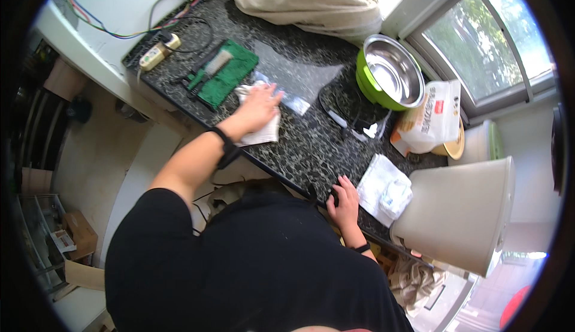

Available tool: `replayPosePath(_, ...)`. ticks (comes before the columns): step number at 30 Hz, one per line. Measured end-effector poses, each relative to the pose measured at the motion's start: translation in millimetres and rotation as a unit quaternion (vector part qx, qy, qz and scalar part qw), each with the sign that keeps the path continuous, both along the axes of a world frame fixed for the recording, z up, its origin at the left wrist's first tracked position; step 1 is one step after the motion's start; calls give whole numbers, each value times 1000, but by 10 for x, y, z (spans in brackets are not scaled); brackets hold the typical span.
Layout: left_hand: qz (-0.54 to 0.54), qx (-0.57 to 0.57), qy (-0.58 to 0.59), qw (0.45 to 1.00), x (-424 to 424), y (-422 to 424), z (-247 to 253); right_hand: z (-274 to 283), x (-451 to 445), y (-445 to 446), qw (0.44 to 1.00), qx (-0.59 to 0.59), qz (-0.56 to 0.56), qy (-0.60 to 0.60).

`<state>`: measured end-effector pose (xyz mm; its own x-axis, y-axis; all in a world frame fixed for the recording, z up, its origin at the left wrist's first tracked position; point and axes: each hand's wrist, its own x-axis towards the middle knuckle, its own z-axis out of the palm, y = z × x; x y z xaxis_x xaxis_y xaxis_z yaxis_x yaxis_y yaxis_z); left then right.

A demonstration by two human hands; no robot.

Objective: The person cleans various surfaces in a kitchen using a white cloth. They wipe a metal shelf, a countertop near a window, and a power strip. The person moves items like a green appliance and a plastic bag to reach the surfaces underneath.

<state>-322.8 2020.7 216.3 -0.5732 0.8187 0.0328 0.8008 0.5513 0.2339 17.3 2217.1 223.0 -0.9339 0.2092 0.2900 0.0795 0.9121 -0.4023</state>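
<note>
My left hand (260, 109) presses palm down on a folded white cloth (265, 134) at the front edge of the dark marbled countertop (287, 157). Its fingertips reach past the cloth, beside a clear plastic sheet (296, 71). Just left of the cloth lies a green towel (233, 78) with a pale-bristled brush (218, 62) on top. My right hand (346, 201) rests on the counter's front edge with bent fingers; it appears to hold nothing. Close to its right is a white folded cloth (375, 188) with a small plastic packet (396, 199) on it.
A steel bowl in a green holder (391, 74) stands near the window, beside a printed food bag (431, 116). A large beige bin (453, 215) fills the right end. Beige fabric (305, 4) lies at the back; a power strip (159, 52) with cables sits left.
</note>
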Motion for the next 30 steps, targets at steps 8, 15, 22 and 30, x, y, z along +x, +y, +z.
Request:
replayPosePath(8, 41, -35, -12, 998, 472, 931, 118, 41, -20, -9, 1000, 3, 0, -5)
replayPosePath(15, -204, 118, -42, 971, 882, -151, -104, -1, 68, 35, 999, 0, 35, -31)
replayPosePath(22, 136, 101, 89, 981, 607, -1221, -122, 92, 191, 79, 998, 2, 54, -27)
replayPosePath(30, 84, 84, 78, 990, 733, -594, -28, 69, 193, 63, 1000, 15, 24, -12)
